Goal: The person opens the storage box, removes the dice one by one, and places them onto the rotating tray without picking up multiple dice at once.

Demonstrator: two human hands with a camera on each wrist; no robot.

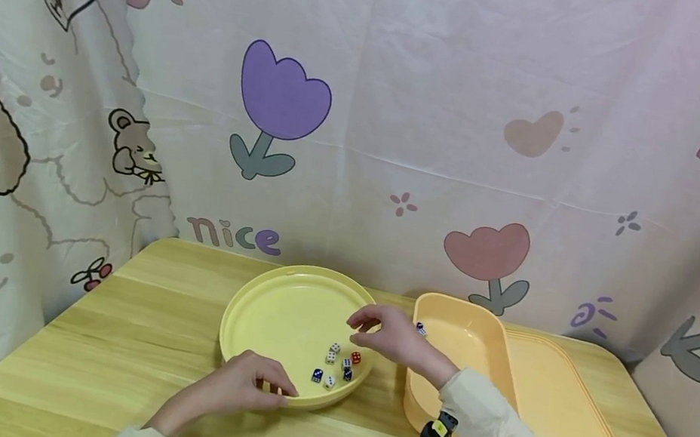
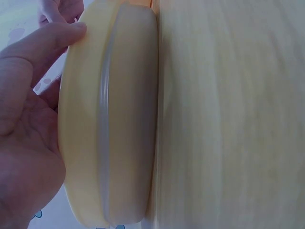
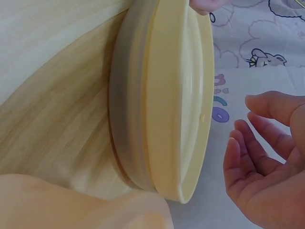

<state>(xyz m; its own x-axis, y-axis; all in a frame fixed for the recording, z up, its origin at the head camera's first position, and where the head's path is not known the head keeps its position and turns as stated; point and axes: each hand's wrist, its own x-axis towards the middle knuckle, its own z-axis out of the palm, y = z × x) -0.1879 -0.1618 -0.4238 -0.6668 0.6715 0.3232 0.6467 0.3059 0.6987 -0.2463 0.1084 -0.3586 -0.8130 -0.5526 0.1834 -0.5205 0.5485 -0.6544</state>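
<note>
Working at a wooden worktop (image 1: 97,339), pinching the near rim of a round yellow tray (image 1: 286,315) with the left hand (image 1: 248,382). Hovering above the tray's right edge with the right hand (image 1: 396,335), fingers loosely bent around nothing. Facing white, blue and red dice (image 1: 331,358) lying clustered in the tray's near-right part, beside an orange box (image 1: 475,338).

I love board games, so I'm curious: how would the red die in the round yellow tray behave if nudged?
The red die would probably slide or flip rather than roll, given its flat faces. It looks light, being small beside the right hand. If it skids across the smooth round yellow tray, the raised rim would likely stop it.
</note>
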